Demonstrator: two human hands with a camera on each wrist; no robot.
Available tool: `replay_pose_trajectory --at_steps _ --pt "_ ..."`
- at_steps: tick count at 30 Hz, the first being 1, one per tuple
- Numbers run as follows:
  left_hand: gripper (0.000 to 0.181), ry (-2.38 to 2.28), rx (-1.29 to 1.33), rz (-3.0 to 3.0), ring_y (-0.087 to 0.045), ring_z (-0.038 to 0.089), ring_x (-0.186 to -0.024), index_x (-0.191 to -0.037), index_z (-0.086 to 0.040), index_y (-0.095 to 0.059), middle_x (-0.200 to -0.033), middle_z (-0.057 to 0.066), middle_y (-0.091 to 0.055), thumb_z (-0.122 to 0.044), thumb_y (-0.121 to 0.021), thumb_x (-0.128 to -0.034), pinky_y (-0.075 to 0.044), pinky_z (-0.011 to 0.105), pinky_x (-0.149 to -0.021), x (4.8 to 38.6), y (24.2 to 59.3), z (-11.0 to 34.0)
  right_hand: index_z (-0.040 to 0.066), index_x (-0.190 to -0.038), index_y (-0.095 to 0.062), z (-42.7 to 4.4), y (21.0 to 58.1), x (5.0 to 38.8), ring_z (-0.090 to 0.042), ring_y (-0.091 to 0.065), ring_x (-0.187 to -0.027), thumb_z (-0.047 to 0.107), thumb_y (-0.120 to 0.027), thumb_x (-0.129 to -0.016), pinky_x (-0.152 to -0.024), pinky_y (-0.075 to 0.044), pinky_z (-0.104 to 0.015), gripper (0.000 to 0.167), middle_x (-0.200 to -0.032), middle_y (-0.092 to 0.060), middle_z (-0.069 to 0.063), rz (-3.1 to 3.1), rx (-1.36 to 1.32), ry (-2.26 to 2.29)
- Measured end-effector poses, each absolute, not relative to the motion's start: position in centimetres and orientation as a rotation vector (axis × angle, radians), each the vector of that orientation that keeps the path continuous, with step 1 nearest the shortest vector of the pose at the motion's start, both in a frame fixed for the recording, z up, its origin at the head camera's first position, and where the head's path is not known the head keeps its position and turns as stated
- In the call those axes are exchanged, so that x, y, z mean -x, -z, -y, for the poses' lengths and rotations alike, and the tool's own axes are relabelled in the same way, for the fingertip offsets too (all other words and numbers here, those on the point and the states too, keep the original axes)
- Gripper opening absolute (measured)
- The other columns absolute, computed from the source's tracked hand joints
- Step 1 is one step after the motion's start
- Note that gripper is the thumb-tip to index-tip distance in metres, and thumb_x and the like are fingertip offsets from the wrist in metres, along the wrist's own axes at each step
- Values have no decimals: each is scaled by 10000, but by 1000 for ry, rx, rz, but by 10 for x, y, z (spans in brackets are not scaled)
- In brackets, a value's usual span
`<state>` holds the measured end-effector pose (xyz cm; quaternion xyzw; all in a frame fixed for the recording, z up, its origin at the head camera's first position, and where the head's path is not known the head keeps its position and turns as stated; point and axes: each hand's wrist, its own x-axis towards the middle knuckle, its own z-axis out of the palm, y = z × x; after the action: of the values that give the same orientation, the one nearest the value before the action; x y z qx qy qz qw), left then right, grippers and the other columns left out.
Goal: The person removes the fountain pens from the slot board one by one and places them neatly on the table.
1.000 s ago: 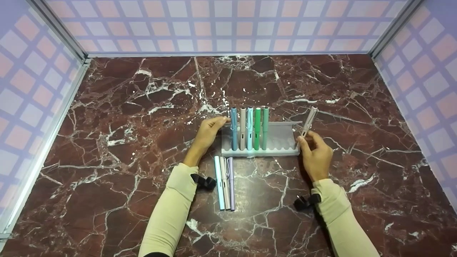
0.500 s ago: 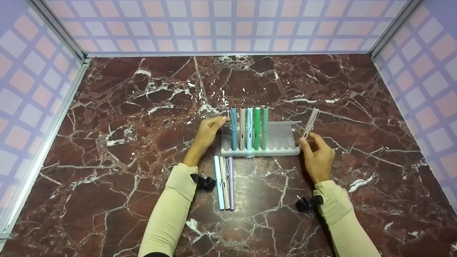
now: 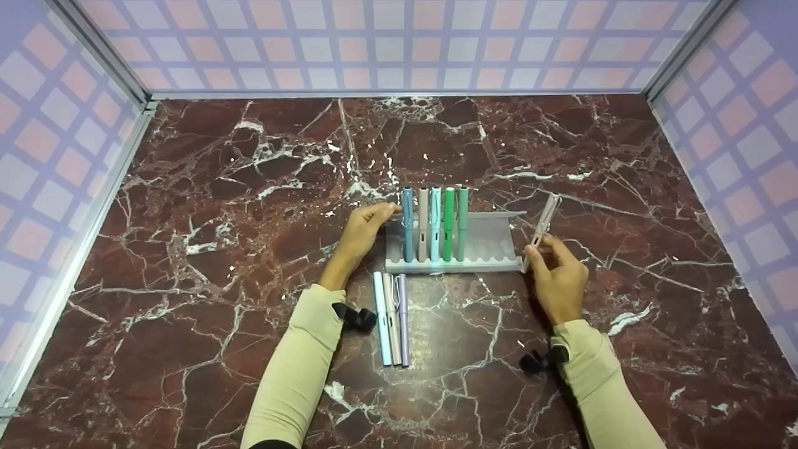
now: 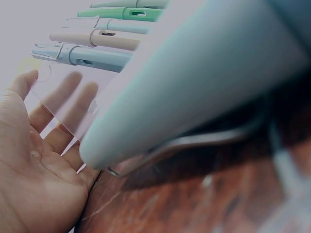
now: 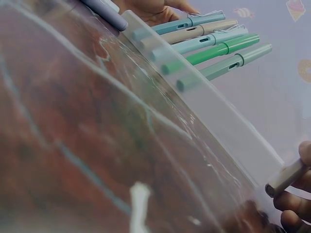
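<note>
Lavender walls [image 3: 399, 47] patterned with pink and white squares rise round three sides of a dark red, white-veined tabletop [image 3: 212, 249]. With the far wall at 12, a clear pen rack [image 3: 489, 240], just right of mid-view, marks the clock's centre.

Five capped pens stand upright toward its 9 o'clock side. Running toward 3 o'clock, they are a slate-blue pen [image 3: 408, 240], a taupe pen [image 3: 423, 218], a pale-blue pen [image 3: 435, 240], a bright green pen [image 3: 449, 218] and a sage-green pen [image 3: 462, 234].

At 9 o'clock, the left hand [image 3: 365, 231] holds the rack's upper corner, thumb at the edge, loosely bent fingers showing through the clear panel in the left-wrist view. At 4 o'clock, the right hand [image 3: 561, 277] pinches a greyish pen [image 3: 546, 217] between thumb and fingers, just beside the rack's end. Its cap leans toward 1 o'clock; whether its lower end touches the rack cannot be told.

At 7 o'clock, an aqua pen [image 3: 381, 318], a beige pen [image 3: 392, 308] and a lilac pen [image 3: 404, 321] lie side by side. Close by is a black wrist device [image 3: 358, 318]. A blurred pale barrel [image 4: 194, 87] blocks much of the left-wrist view.

Behind the rack, the right-wrist view shows a printed wrapped sweet [image 5: 244, 12] and ice-cream cone [image 5: 295, 8]. Any lettering on the pens is too small or blurred to read.
</note>
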<state>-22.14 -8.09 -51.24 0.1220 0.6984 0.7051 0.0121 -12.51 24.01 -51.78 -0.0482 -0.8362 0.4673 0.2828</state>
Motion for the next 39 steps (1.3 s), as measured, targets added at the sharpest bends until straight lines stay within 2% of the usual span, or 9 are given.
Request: replay_pose_trajectory --at_steps 9,15,20,24,32,39 --pt "271 -2199 -386 -2182 -653 258 -1124 -1081 122 -699 -1133 233 -715 -58 -511 -1007 -462 371 -1048 220 512 81 1 -1007 -728 -241 519 120 125 -607 -674 98 -781 -870 -631 -449 -98 177 -837 -759 -113 2270 146 -1229" --pt "263 -2201 -376 -2173 -645 293 -1143 -1083 111 -700 -1142 221 -717 -63 -517 -1008 -455 383 -1059 220 512 81 -14 -980 -725 -242 519 116 135 -610 -672 102 -785 -867 -607 -472 -88 173 -847 -759 -130 2273 152 -1252" --pt "261 -2205 -379 -2168 -651 301 -1119 -1077 111 -702 -1120 218 -723 -62 -519 -1008 -461 399 -1052 220 513 82 -20 -961 -723 -242 519 112 78 -619 -622 106 -784 -870 -568 -486 -104 166 -830 -755 -129 2278 160 -1260" --pt "265 -2209 -381 -2168 -663 226 -1089 -1076 108 -704 -1117 207 -728 -69 -521 -1006 -467 385 -1043 220 514 82 -52 -953 -715 -240 517 108 -9 -626 -558 71 -767 -878 -521 -497 -119 154 -809 -738 -165 2258 146 -1319" --pt "275 -2203 -395 -2178 -634 312 -1155 -1088 115 -695 -1157 228 -710 -72 -512 -1003 -451 393 -1062 220 514 82 -37 -962 -719 -239 517 103 -33 -631 -530 87 -758 -889 -496 -516 -156 149 -806 -732 -164 2270 178 -1401" --pt "267 -2214 -379 -2145 -636 338 -1135 -1084 111 -692 -1141 200 -721 -72 -513 -1011 -471 369 -1030 221 511 81 -104 -980 -674 -234 514 98 -68 -652 -534 40 -714 -913 -523 -567 -239 164 -795 -732 -149 2239 211 -1654"
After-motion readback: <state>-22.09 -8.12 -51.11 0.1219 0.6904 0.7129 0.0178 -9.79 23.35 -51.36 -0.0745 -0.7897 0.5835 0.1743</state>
